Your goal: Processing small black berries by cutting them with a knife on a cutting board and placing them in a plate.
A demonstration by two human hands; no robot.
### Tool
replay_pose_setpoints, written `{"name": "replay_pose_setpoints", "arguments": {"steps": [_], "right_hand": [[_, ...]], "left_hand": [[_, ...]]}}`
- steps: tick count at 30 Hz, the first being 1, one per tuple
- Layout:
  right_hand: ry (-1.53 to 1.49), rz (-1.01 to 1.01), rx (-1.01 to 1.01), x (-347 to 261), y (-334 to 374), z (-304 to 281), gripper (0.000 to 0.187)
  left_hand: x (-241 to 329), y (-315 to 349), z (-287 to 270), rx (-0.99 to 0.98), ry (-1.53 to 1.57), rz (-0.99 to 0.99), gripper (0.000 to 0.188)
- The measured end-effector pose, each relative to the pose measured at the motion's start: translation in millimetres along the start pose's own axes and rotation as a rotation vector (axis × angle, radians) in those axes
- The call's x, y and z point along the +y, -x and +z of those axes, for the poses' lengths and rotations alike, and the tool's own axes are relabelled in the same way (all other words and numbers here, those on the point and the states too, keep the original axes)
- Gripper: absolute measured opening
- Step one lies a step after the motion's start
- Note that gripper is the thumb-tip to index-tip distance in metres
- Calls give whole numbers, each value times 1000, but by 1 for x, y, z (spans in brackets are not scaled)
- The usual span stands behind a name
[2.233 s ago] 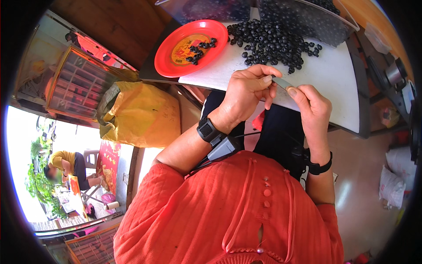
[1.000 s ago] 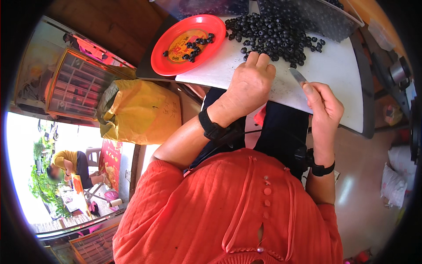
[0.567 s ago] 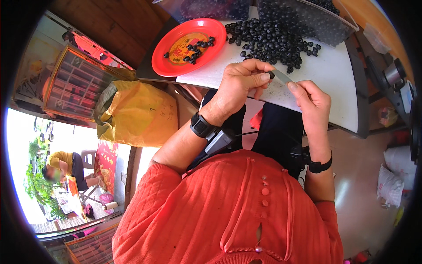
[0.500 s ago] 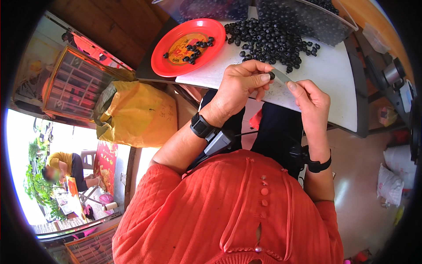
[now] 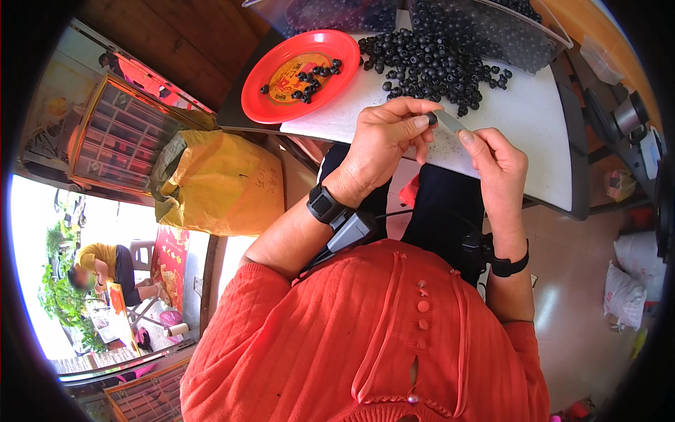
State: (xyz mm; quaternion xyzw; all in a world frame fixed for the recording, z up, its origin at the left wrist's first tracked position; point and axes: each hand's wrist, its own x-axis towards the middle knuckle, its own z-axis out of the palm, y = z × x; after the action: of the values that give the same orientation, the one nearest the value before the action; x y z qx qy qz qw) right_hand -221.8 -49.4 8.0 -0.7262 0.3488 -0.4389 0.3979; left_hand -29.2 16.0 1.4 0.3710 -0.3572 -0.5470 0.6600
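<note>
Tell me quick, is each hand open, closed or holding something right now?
Left hand: closed, holding a small round black piece.
Right hand: closed, holding a thin grey blade.

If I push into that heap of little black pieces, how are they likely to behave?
The black pieces would probably roll and scatter, being small and roundish. The heap might slump outward, since they lie loose on the white surface. They may feel slippery, judging by the shine on some.

Apparently a small workshop: white-topped worktable, heap of round black pieces, bulky yellow sack
</note>
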Motion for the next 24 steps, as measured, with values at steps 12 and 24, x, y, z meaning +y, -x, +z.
{"name": "replay_pose_setpoints", "arguments": {"steps": [12, 24], "right_hand": [[47, -14, -18, -2, -1, 1, 27], [-51, -15, 28, 2, 6, -6, 23]], "left_hand": [[4, 2, 2, -25, -8, -13, 28], [55, -6, -31, 411, -564, 466, 20]]}}
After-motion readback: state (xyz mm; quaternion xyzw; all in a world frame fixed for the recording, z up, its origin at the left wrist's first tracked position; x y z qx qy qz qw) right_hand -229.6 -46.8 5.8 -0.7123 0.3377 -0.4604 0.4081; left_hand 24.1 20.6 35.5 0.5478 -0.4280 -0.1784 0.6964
